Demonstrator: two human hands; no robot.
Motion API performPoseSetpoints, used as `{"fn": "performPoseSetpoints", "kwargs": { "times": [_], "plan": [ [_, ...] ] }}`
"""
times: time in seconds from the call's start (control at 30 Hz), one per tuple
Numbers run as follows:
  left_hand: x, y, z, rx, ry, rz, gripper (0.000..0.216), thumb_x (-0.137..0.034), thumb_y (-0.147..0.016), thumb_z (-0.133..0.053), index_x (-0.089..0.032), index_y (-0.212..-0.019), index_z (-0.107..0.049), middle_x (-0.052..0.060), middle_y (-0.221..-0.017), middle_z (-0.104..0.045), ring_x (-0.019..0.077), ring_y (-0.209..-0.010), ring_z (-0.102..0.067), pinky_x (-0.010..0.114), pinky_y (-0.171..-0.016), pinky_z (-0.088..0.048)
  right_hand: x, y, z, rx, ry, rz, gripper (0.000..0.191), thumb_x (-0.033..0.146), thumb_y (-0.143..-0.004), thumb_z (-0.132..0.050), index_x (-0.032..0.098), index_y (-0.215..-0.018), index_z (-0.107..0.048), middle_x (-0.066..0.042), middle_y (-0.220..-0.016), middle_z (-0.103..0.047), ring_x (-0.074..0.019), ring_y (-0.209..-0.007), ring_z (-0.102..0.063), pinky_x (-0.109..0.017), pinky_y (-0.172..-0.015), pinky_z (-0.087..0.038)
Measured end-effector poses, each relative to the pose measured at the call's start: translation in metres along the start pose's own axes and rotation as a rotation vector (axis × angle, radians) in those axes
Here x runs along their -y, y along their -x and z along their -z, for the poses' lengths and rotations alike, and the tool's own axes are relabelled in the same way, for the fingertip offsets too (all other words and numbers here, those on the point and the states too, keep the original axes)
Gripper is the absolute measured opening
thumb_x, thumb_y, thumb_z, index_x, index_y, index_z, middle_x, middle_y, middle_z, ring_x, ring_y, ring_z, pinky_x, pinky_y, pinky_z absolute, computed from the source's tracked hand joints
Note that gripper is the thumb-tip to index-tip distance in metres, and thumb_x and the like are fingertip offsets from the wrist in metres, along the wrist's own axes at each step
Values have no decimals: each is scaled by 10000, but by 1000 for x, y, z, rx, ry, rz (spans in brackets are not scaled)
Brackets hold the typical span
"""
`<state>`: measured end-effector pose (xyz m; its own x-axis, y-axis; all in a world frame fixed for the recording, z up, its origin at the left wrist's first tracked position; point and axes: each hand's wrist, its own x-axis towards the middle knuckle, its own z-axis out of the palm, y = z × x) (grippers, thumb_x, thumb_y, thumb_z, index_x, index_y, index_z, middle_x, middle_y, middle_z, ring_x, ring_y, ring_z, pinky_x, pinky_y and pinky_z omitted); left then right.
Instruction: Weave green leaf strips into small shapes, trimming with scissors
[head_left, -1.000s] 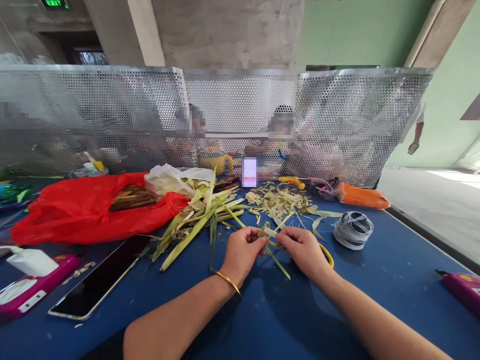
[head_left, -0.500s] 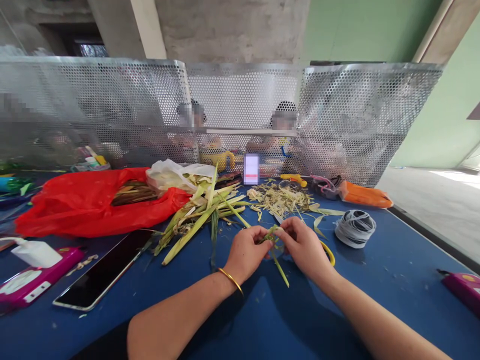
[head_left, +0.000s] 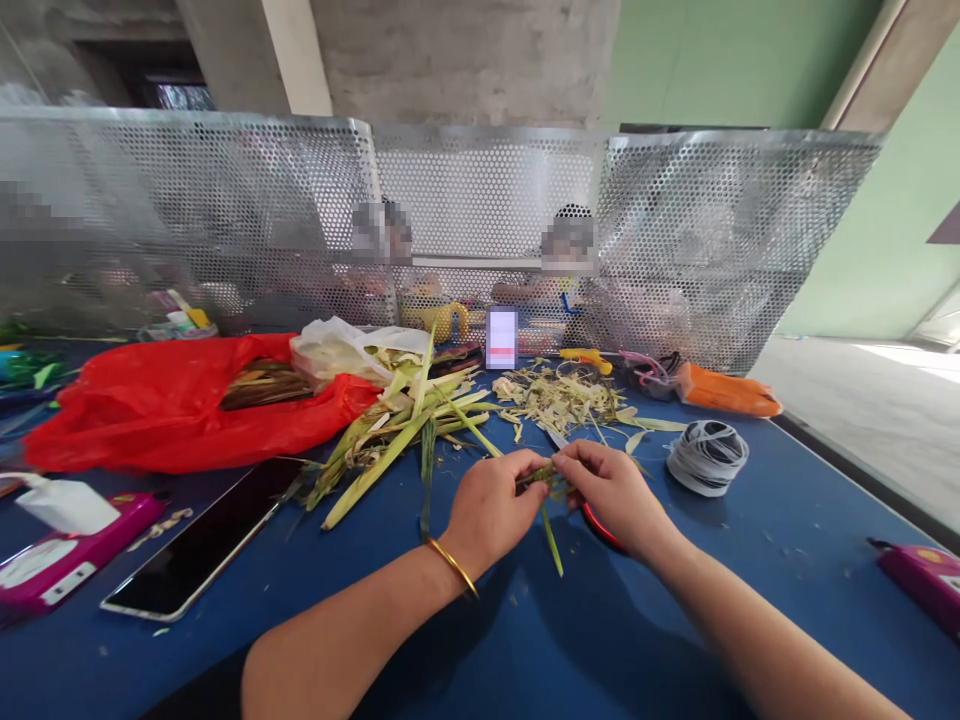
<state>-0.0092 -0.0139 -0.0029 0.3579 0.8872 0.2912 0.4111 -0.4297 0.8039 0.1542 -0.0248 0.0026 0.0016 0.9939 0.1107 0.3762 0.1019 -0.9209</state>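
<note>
Close together over the blue table, both hands pinch a small bundle of green plant strips. My left hand (head_left: 491,505), with a gold bangle at its wrist, has thumb and fingers closed on the bundle. A pale green strip (head_left: 553,545) hangs from it toward me. My right hand (head_left: 616,492) closes its fingertips on the other end, touching my left fingers. Beneath my right hand lie scissors, whose red handle (head_left: 604,530) and blade tip show while the hand hides the middle. Behind are a heap of shredded plant scraps (head_left: 566,398) and long leaf stalks (head_left: 386,455).
A ball of grey yarn (head_left: 707,458) sits right of my hands. A red plastic bag (head_left: 157,410), a phone (head_left: 202,545) and a purple power strip (head_left: 97,555) lie left. A lit phone (head_left: 502,338) stands before the perforated metal screen (head_left: 480,190); people sit beyond it.
My hands have shifted slightly, and the hanging strip has moved a little left. The scissors' handle under my right hand now shows red where yellow showed before.
</note>
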Motion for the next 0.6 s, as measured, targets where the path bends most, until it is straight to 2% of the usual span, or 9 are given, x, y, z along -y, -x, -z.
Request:
{"fn": "performPoseSetpoints", "kwargs": {
  "times": [0.13,0.23,0.37,0.5,0.6],
  "plan": [
    [0,-3,-1,20,109,82,169,-213,-756,-562,-227,-850,-702,1,-698,-683,155,-612,-606,234,-584,-423,-1,2,-3,-84,-75,66,197,383,-789,-606,229,-849,-498,60,-590,-561,-149,-503,-578,-263,-505,-436],
    [-3,-5,-2,38,261,189,134,-190,-742,-560,-192,-798,-682,2,-674,-662,133,-541,-584,226,-539,-436,0,5,-4,-163,100,133,169,349,-810,-595,236,-785,-471,46,-590,-583,-149,-525,-571,-259,-525,-410],
    [-6,-6,-2,-4,411,272,95,-182,-717,-592,-173,-774,-668,-12,-646,-636,114,-501,-564,215,-497,-439,6,10,-4,-198,356,254,161,333,-841,-572,222,-736,-523,8,-669,-590,-145,-592,-541,-256,-564,-388],
    [-6,-7,-2,-73,530,380,112,-238,-708,-646,-159,-787,-656,-22,-637,-621,102,-481,-557,212,-479,-433,12,11,-2,-167,363,332,158,277,-873,-502,208,-797,-622,-36,-809,-596,-154,-697,-559,-258,-612,-408],
    [-6,-7,-2,-88,545,409,134,-247,-697,-662,-152,-791,-664,-26,-623,-615,98,-476,-558,205,-474,-421,12,11,-1,-147,346,294,160,244,-850,-504,213,-813,-657,-28,-782,-622,-153,-677,-558,-261,-604,-402]
  ]
}}
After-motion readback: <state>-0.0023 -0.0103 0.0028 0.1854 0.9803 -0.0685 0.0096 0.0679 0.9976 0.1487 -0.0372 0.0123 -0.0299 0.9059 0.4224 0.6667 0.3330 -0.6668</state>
